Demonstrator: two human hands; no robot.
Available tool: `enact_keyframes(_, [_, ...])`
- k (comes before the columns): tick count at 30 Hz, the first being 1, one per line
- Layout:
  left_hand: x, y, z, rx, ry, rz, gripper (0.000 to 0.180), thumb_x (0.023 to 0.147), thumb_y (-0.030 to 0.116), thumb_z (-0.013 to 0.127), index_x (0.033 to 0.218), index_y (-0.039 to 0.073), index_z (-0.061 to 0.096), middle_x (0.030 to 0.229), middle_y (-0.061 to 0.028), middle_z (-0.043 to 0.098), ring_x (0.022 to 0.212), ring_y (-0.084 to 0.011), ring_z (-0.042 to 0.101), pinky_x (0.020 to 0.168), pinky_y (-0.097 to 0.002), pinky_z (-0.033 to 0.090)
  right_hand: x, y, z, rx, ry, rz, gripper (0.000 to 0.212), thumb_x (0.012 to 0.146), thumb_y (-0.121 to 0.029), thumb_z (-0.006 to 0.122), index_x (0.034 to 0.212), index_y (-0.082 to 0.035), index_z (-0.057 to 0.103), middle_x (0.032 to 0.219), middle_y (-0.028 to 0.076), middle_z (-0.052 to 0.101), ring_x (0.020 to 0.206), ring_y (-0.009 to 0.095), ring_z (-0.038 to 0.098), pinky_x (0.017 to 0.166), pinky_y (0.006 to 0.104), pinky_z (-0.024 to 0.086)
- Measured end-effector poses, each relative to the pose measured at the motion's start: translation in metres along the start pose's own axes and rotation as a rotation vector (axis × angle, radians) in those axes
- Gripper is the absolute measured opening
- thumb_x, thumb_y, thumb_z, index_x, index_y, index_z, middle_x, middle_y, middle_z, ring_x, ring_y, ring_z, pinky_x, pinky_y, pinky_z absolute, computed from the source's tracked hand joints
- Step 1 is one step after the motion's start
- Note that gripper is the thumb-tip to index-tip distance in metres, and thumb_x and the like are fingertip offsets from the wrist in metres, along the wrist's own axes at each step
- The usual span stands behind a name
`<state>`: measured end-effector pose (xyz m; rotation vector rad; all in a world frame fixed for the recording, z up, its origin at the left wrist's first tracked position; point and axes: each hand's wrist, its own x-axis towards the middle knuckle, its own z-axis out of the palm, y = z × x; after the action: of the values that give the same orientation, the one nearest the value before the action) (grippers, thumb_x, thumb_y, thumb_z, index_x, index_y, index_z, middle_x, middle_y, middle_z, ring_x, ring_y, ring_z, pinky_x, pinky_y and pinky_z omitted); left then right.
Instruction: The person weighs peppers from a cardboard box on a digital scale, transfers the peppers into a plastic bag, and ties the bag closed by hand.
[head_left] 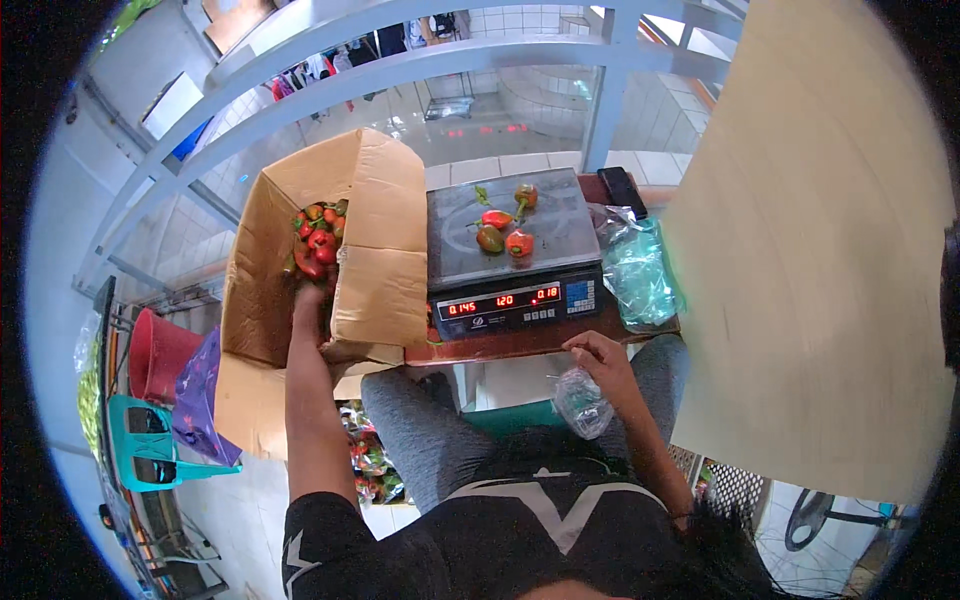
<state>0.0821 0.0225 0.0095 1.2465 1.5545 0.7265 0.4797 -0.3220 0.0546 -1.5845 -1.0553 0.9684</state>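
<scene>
My left arm reaches down into an open cardboard box (pixel 385 240) on the left. Inside it my left hand (pixel 311 297) is at a heap of red and green peppers (pixel 320 240), its fingers hidden. Beside the box stands a digital scale (pixel 515 302) with a lit red display. Several loose peppers (pixel 519 243) lie on its metal plate (pixel 450 225). At the front edge of the table my right hand (pixel 602 362) is closed on a clear plastic bag (pixel 583 404), which hangs over my lap.
Green-tinted plastic bags (pixel 640 270) and a dark phone (pixel 622 190) lie right of the scale. A pale board (pixel 810 250) rises at the right. Metal railings (pixel 400 65) run behind. A red bucket (pixel 160 352) and a turquoise chair (pixel 150 445) stand left. Packed peppers (pixel 370 455) sit below.
</scene>
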Motion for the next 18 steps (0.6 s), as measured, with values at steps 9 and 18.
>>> enact_keyframes(9, [-0.131,0.056,0.013,-0.581,-0.177,-0.072,0.03,0.071,0.026,0.059,0.084,-0.001,0.064,0.081,-0.0141,0.064,0.071,-0.0264,0.061,0.064,-0.0354,0.047,-0.004,0.0,0.004,-0.003,-0.021,-0.029,0.017,0.082,-0.014,0.053,0.092,-0.002,0.06,0.07,-0.001,0.051,0.063,0.006,0.045,0.057,0.0212,0.037])
enact_keyframes(18, [-0.085,0.017,0.001,-0.536,-0.16,-0.205,0.025,0.068,0.022,0.057,0.082,0.002,0.065,0.078,-0.0123,0.062,0.067,-0.0256,0.058,0.063,-0.0352,0.046,-0.005,0.002,0.002,-0.012,0.001,0.011,0.018,0.081,-0.016,0.053,0.091,-0.003,0.061,0.075,0.005,0.057,0.067,0.012,0.052,0.061,0.0267,0.043])
